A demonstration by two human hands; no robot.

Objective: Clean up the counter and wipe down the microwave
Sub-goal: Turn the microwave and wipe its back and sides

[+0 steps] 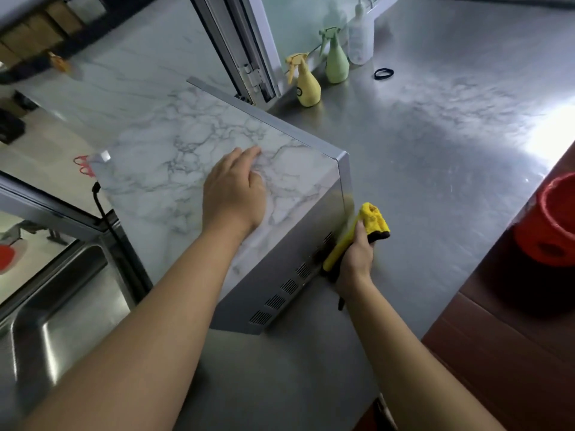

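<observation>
Nearest the viewer, the right hand (354,256) grips a folded yellow cloth (371,220), its fingers curled round the bundle, and presses it against the vented side of the microwave (217,169), low down and toward the front corner; the left hand (233,191) lies flat on the marbled top, fingers straight and close together, touching the surface without clutching anything. The microwave stands on the steel tabletop (435,144), turned at an angle, with a sink (56,306) just beside it on the left. The step in hand appears to be wiping the side panel; to do it well, the person would likely keep the flat hand bearing down so the box does not slide, draw the cloth in long overlapping strokes along the panel, and go lightly over the vent slots so that no moisture is pushed inside. Farther off stand a yellow spray bottle (306,84), a green spray bottle (336,59) and a clear pump bottle (361,35); a black hair tie (384,73) lies near them.
</observation>
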